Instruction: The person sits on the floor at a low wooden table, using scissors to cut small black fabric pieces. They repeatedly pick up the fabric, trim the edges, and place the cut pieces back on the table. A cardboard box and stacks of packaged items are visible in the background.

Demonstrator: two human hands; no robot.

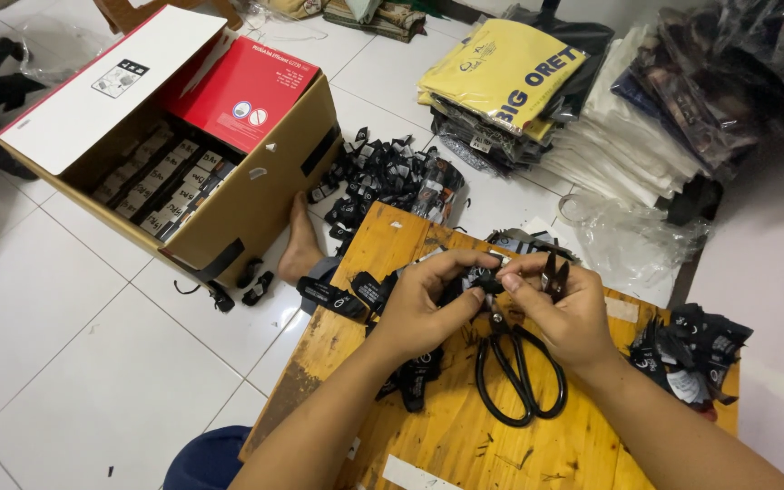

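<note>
Both my hands meet over a small wooden board (465,426). Between the fingertips of my left hand (428,304) and my right hand (564,308) is a small black fabric label (485,279), pinched from both sides. My right hand also has a small dark clip-like tool (553,272) sticking up between its fingers. Black scissors (519,377) lie flat on the board just below my hands. More black labels (356,292) lie on the board's left edge and under my left wrist.
A pile of black labels (392,181) sits on the white tile floor beyond the board, another pile (696,349) at the right. An open cardboard box (256,191) of small packets stands at the left. Folded garments in plastic (519,82) are stacked at the back. A bare foot (301,245) rests by the box.
</note>
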